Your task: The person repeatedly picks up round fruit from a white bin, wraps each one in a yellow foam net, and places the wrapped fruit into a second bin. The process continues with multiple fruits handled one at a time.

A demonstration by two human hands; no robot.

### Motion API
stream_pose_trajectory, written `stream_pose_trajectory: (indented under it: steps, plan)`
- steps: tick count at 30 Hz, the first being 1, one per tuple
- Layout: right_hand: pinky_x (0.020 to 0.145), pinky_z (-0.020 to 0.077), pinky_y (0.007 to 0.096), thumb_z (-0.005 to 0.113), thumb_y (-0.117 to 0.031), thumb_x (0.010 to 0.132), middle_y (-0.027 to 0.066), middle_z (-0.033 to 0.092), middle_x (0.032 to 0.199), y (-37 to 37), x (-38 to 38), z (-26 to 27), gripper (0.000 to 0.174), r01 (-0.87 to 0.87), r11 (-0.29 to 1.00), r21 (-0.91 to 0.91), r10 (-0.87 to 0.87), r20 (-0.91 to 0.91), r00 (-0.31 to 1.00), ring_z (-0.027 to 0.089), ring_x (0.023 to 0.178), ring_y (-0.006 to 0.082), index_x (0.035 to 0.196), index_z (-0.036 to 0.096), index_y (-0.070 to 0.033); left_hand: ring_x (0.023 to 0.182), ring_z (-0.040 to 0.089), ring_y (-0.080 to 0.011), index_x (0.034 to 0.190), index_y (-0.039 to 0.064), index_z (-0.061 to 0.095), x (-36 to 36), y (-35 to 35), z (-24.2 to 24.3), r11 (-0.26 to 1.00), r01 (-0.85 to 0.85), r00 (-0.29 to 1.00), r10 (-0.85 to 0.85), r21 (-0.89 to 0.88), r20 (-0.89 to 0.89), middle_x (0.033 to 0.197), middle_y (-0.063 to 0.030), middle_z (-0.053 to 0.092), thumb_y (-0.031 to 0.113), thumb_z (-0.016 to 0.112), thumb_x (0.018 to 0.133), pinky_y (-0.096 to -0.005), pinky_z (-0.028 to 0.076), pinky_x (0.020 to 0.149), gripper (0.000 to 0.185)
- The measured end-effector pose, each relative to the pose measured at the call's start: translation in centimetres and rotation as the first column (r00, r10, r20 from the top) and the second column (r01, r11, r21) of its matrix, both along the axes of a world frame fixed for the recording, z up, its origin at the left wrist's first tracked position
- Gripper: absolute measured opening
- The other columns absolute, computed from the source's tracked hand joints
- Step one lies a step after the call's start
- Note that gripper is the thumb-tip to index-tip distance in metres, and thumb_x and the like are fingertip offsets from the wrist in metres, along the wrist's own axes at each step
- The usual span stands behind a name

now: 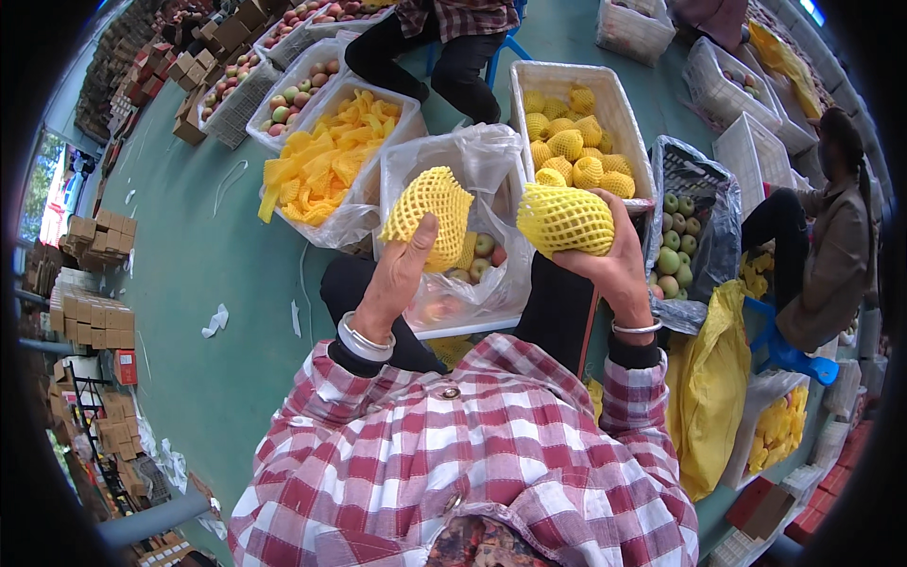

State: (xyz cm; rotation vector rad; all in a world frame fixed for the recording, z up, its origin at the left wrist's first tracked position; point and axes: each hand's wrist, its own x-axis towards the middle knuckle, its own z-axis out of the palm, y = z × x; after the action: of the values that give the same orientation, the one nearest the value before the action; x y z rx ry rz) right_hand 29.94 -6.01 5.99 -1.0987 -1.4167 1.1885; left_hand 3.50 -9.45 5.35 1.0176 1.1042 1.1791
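My left hand (pixel 402 273) holds a yellow foam net sleeve (pixel 434 216), thumb across its near side; whether fruit is inside I cannot tell. In my right hand (pixel 615 256) is a rounded, net-covered fruit (pixel 567 220), the sleeve's loose end pointing left. Below and between the hands stands a plastic-lined crate (pixel 460 330) with apples (pixel 485 245) in it. Beyond my right hand, a white crate (pixel 516 92) holds several netted fruits (pixel 565 144). Flat yellow foam sleeves (pixel 333 163) fill a lined crate at the upper left.
A crate of green apples (pixel 669 261) is at my right, beside a yellow sack (pixel 712 397). One person (pixel 460 64) sits across from me, another (pixel 825 248) on a blue stool (pixel 804 358) at the right. More apple crates (pixel 237 106) stand at the upper left, stacked cartons (pixel 92 315) far left.
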Motion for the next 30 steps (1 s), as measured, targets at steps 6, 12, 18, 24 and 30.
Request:
stream_pose_trajectory:
  steps: [6,12,18,24,30]
  plan:
    - [0.081,0.0521,0.0443,0.082,-0.013,0.067,0.0213,0.053,0.111,-2.1,-6.0,0.8,0.071,-0.133,0.906,0.401,-0.068,0.45,0.89,0.06,0.098,0.0414,0.127,0.046,0.0,0.118,0.056,-0.0182,0.137,0.0,0.046,3.9,-0.4,0.6,0.947,0.231,0.958,-0.182,0.222,-0.222,0.129,-0.0097,0.057,0.037,0.072,0.091,-0.0318,0.045,0.102,0.064]
    - [0.082,0.0533,0.0391,0.084,-0.013,0.068,0.0194,0.055,0.114,-2.4,-6.2,-0.1,0.076,-0.166,0.912,0.374,-0.044,0.493,0.869,0.063,0.1,0.0364,0.132,0.045,0.001,0.119,0.056,-0.0156,0.138,0.003,0.045,2.8,-0.7,-1.4,0.964,0.251,0.967,-0.253,0.092,0.015,0.129,-0.0081,0.057,0.02,0.079,0.085,-0.0323,0.048,0.1,0.065]
    - [0.089,0.0533,0.0349,0.067,-0.022,0.091,0.0115,0.059,0.123,0.4,-0.5,1.9,0.058,-0.377,0.9,-0.217,0.34,-0.191,0.921,0.065,0.099,0.0188,0.14,0.047,0.002,0.126,0.055,-0.0242,0.144,0.005,0.038,2.6,-1.1,-3.0,0.962,0.272,0.754,-0.212,-0.001,0.621,0.136,-0.0112,0.053,0.025,0.08,0.078,-0.0377,0.046,0.106,0.08]
    - [0.099,0.0484,0.0316,0.055,-0.031,0.102,0.0068,0.064,0.127,-0.4,-1.5,-5.5,0.041,-0.816,0.507,-0.276,0.334,-0.81,0.482,0.06,0.116,0.0145,0.13,0.058,-0.001,0.127,0.055,-0.0279,0.145,-0.002,0.039,1.9,-2.3,-4.0,0.853,0.51,0.603,-0.446,0.11,0.661,0.14,-0.0175,0.053,0.022,0.079,0.082,-0.0405,0.044,0.108,0.079]
    - [0.095,0.0531,0.0321,0.07,-0.032,0.092,0.0078,0.067,0.119,-1.4,0.8,-8.6,0.047,-0.869,0.316,-0.381,0.398,-0.778,0.486,0.064,0.108,0.0144,0.124,0.061,0.002,0.124,0.057,-0.0263,0.144,-0.004,0.039,1.2,-3.1,-4.7,0.762,0.645,0.485,-0.473,0.065,0.736,0.138,-0.0162,0.056,0.011,0.092,0.063,-0.0388,0.045,0.106,0.098]
